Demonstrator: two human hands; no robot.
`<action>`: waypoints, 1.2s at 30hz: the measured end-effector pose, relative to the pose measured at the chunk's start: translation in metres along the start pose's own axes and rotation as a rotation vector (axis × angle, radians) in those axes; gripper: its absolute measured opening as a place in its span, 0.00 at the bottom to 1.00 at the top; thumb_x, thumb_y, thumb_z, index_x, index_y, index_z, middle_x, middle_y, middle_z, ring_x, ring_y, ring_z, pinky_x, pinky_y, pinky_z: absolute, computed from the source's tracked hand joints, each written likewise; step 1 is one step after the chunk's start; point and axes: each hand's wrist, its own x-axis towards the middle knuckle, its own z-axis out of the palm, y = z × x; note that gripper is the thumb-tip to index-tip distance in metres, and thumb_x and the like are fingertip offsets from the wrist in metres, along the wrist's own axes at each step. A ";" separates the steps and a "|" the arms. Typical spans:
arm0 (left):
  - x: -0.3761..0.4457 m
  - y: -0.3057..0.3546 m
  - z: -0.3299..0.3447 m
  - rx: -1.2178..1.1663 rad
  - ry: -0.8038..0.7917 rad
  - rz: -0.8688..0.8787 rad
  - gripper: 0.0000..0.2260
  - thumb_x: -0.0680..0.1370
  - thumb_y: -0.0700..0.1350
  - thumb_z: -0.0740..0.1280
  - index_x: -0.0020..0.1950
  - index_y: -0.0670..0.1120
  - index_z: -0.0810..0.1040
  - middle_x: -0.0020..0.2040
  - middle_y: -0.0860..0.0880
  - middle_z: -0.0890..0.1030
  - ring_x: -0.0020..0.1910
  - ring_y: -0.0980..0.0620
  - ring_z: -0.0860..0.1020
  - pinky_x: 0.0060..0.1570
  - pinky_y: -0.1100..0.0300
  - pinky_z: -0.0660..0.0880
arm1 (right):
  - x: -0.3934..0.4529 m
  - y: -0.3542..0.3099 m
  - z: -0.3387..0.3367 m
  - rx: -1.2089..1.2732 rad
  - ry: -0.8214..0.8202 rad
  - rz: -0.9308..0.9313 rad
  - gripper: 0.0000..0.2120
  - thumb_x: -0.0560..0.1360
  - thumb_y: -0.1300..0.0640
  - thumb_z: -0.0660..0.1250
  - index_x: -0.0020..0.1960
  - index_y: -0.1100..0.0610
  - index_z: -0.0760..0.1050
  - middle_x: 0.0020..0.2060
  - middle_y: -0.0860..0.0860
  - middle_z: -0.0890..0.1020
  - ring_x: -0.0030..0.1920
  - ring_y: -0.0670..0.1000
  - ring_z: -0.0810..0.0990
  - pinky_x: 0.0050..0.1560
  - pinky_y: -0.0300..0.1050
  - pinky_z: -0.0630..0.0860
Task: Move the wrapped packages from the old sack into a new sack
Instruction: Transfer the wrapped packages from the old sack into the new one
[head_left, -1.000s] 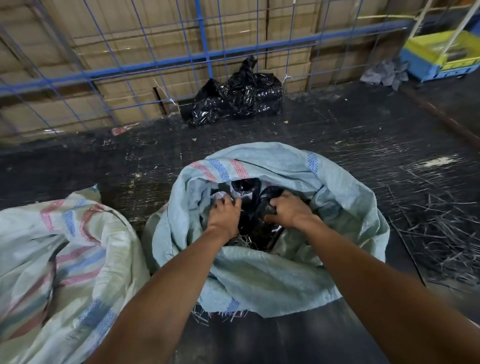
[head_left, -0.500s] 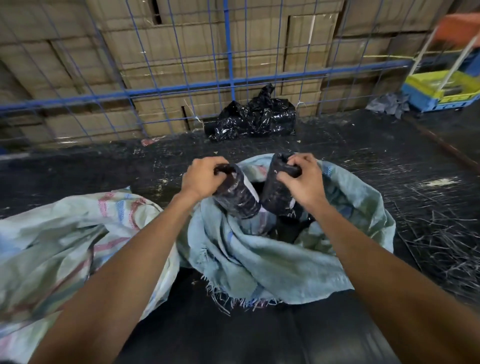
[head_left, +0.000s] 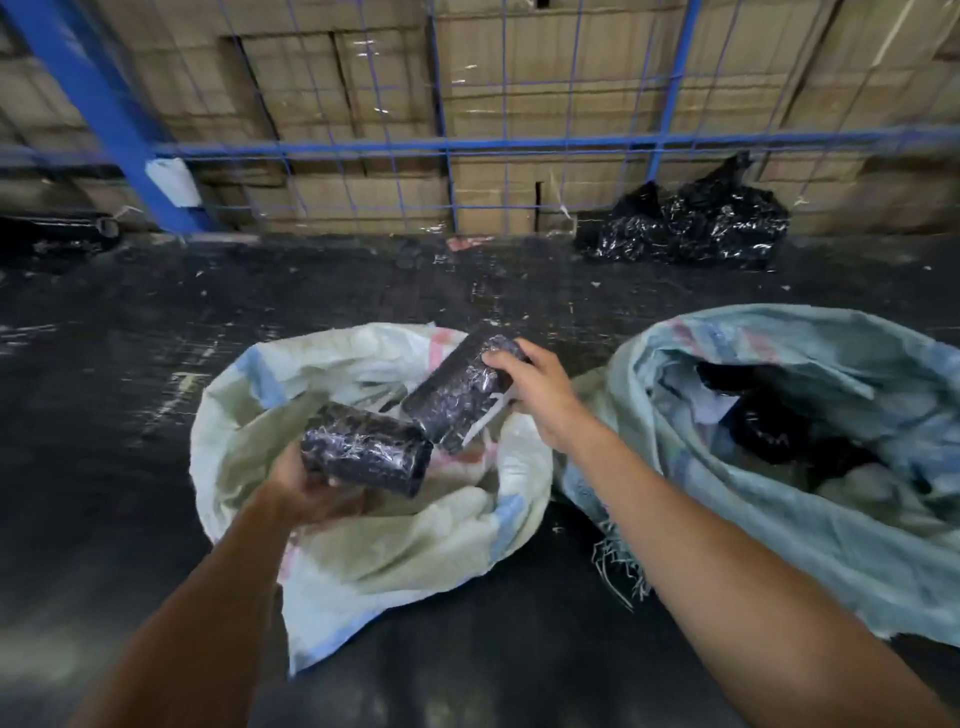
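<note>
A pale white woven sack (head_left: 395, 551) lies open at centre left. Over its mouth my left hand (head_left: 306, 483) grips a black cylindrical package wrapped in clear film (head_left: 366, 449), held from below. My right hand (head_left: 535, 387) holds a second black wrapped package (head_left: 460, 389) by its upper end, tilted down toward the same opening. To the right sits the faded blue-green sack (head_left: 779, 545), frayed at its edge, with more dark packages (head_left: 763, 426) showing inside.
A crumpled black plastic bag (head_left: 691, 223) lies by the blue wire fence (head_left: 447, 145), with stacked cardboard boxes behind it. The floor is dark and littered with small scraps. A blue post (head_left: 104, 119) stands at the left.
Both hands lifted a package each out of the blue-green sack and carried them left over the pale sack. The view swung left with them.
</note>
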 end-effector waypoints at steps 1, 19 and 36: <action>-0.001 0.005 -0.010 0.017 0.008 -0.057 0.16 0.81 0.53 0.62 0.53 0.41 0.79 0.51 0.37 0.82 0.50 0.37 0.80 0.52 0.37 0.79 | 0.002 0.008 0.013 0.056 0.006 0.044 0.09 0.73 0.51 0.73 0.53 0.48 0.79 0.43 0.44 0.85 0.45 0.47 0.84 0.44 0.43 0.78; 0.087 -0.039 0.019 1.183 -0.243 0.553 0.50 0.71 0.49 0.78 0.81 0.57 0.46 0.77 0.42 0.64 0.74 0.41 0.65 0.74 0.44 0.63 | 0.028 0.105 0.026 -1.103 -0.264 0.401 0.21 0.80 0.48 0.60 0.67 0.60 0.72 0.64 0.58 0.75 0.62 0.58 0.75 0.62 0.50 0.73; 0.036 -0.049 0.103 1.667 0.086 0.961 0.15 0.78 0.49 0.66 0.65 0.52 0.79 0.61 0.44 0.81 0.60 0.41 0.78 0.60 0.47 0.74 | 0.022 0.064 -0.016 -0.613 -0.322 0.178 0.17 0.78 0.65 0.60 0.64 0.57 0.77 0.62 0.54 0.79 0.63 0.54 0.78 0.66 0.50 0.75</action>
